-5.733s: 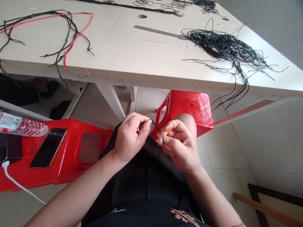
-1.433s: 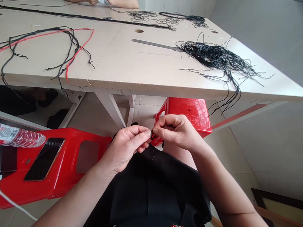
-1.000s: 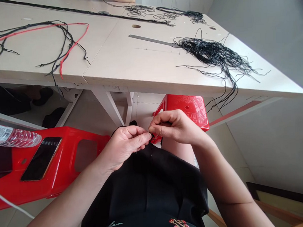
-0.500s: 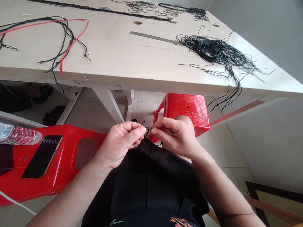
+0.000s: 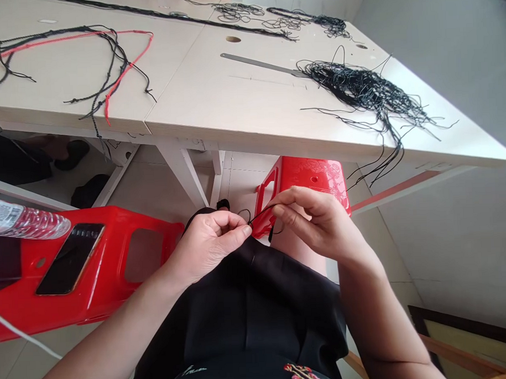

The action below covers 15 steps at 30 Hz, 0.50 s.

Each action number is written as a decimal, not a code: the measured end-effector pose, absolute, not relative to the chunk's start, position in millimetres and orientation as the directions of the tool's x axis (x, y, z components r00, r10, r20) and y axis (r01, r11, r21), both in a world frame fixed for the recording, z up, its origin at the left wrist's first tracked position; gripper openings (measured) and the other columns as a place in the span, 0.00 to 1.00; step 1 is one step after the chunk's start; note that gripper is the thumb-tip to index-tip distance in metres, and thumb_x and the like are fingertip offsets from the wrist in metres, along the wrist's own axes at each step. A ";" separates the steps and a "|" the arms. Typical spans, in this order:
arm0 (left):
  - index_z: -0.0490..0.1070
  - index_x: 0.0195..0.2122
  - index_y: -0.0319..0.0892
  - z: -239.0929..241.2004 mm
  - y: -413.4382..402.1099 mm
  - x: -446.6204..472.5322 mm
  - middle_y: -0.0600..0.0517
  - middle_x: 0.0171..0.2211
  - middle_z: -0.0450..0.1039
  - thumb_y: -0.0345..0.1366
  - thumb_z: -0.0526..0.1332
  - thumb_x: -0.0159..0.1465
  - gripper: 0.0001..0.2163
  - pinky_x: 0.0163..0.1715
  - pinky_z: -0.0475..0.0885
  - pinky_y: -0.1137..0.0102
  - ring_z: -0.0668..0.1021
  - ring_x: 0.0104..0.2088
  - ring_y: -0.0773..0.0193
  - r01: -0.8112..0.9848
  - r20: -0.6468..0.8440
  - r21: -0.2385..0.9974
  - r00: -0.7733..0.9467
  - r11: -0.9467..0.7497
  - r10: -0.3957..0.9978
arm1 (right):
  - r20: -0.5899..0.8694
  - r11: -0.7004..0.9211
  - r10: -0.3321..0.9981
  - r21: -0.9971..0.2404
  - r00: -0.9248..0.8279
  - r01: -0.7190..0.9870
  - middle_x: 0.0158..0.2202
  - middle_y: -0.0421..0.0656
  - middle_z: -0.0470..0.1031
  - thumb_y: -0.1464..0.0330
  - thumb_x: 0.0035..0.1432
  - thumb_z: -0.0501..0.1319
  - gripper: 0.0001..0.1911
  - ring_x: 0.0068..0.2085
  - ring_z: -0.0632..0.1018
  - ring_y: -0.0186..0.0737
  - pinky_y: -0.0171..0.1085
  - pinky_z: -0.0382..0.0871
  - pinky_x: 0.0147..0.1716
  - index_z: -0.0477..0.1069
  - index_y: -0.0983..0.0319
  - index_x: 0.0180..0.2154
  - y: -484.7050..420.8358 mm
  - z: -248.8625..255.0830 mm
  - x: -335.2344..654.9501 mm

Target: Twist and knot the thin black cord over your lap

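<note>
Over my lap, my left hand (image 5: 209, 243) pinches one end of a thin black cord (image 5: 260, 216) between thumb and forefinger. My right hand (image 5: 316, 220) pinches the same cord a little to the right and holds it taut. Between the hands the cord forms a small loop. Black clothing covers my thighs beneath both hands.
A pale table (image 5: 217, 102) stands ahead, with a heap of black cords (image 5: 361, 89), a metal ruler (image 5: 261, 65) and red and black braided cords (image 5: 107, 67). A red stool (image 5: 314, 179) stands under it. Left, another red stool (image 5: 126, 254) carries a phone (image 5: 71, 265) and a water bottle (image 5: 25, 222).
My right hand has drawn away to the right and slightly up, stretching the black cord out from my left hand's pinch. The left hand stays almost in place.
</note>
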State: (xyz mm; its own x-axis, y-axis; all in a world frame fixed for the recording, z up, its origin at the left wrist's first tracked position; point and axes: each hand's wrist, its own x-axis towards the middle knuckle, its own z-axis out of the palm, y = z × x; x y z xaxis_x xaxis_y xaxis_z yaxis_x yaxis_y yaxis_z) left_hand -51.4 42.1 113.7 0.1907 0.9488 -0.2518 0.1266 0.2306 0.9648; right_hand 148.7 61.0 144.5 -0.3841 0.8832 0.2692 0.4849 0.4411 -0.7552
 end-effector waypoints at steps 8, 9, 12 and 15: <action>0.74 0.25 0.40 120.0 39.4 -49.3 0.56 0.20 0.65 0.39 0.66 0.52 0.07 0.22 0.62 0.76 0.66 0.21 0.73 0.074 -0.270 0.963 0.215 0.260 0.939 | 0.225 0.371 0.804 -0.913 -0.551 0.169 0.43 0.41 0.76 0.70 0.59 0.57 0.11 0.43 0.76 0.37 0.36 0.73 0.42 0.72 0.59 0.44 69.6 134.6 139.6; 0.74 0.25 0.40 120.5 39.1 -49.3 0.57 0.20 0.65 0.38 0.65 0.52 0.07 0.23 0.62 0.76 0.66 0.21 0.73 0.060 -0.273 0.962 0.211 0.267 0.938 | 0.223 0.372 0.785 -0.916 -0.578 0.151 0.41 0.41 0.76 0.72 0.58 0.57 0.11 0.41 0.77 0.36 0.35 0.73 0.40 0.72 0.60 0.43 70.2 134.1 138.1; 0.73 0.23 0.40 122.6 39.0 -49.4 0.56 0.20 0.67 0.37 0.65 0.53 0.06 0.23 0.63 0.77 0.67 0.22 0.73 0.020 -0.291 0.956 0.208 0.293 0.934 | 0.209 0.355 0.784 -0.924 -0.585 0.146 0.35 0.40 0.77 0.74 0.57 0.57 0.08 0.34 0.77 0.33 0.32 0.73 0.34 0.73 0.62 0.38 70.3 131.6 135.0; 0.72 0.23 0.40 124.1 39.4 -48.9 0.56 0.20 0.67 0.36 0.64 0.53 0.06 0.22 0.63 0.78 0.67 0.21 0.74 -0.028 -0.321 0.942 0.224 0.335 0.920 | 0.175 0.314 0.797 -0.938 -0.578 0.148 0.31 0.39 0.76 0.73 0.58 0.57 0.06 0.31 0.76 0.31 0.31 0.72 0.31 0.72 0.63 0.36 69.2 127.8 133.2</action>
State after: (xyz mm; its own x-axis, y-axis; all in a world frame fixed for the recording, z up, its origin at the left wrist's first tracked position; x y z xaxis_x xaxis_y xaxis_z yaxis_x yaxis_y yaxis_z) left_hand -48.9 39.4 124.1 0.2241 0.9202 -0.3210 -0.0285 0.3354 0.9416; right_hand 133.2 69.2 127.8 -0.5776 0.7972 0.1754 0.1482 0.3137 -0.9379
